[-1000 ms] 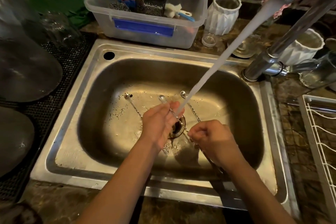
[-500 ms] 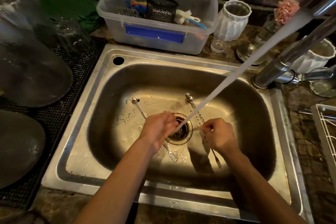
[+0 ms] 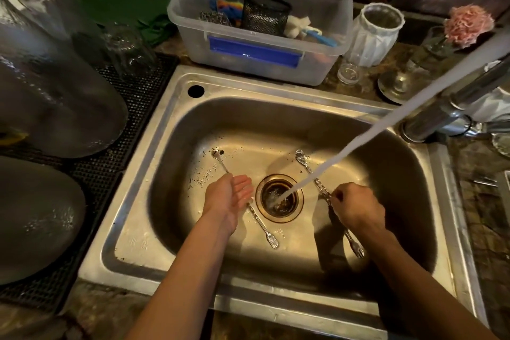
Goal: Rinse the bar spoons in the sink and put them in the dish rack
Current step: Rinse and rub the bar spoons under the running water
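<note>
The right hand (image 3: 356,208) gripped a bar spoon (image 3: 317,179) beside the drain (image 3: 278,197); the left hand (image 3: 230,196) lay open-palmed over another spoon (image 3: 262,225) on the steel sink (image 3: 171,130) floor. Water (image 3: 386,124) streamed down; a plastic tub (image 3: 259,58) stood behind against brick.

Left hand (image 3: 230,197) now open, off the spoon (image 3: 263,225).

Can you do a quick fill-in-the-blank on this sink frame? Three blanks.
1. The right hand grips bar spoons by their ____.
2. The water stream lands in the ____ of the sink.
3. The left hand is ____, palm showing, over a spoon on the sink floor.

Missing words: handles; drain; open
</note>
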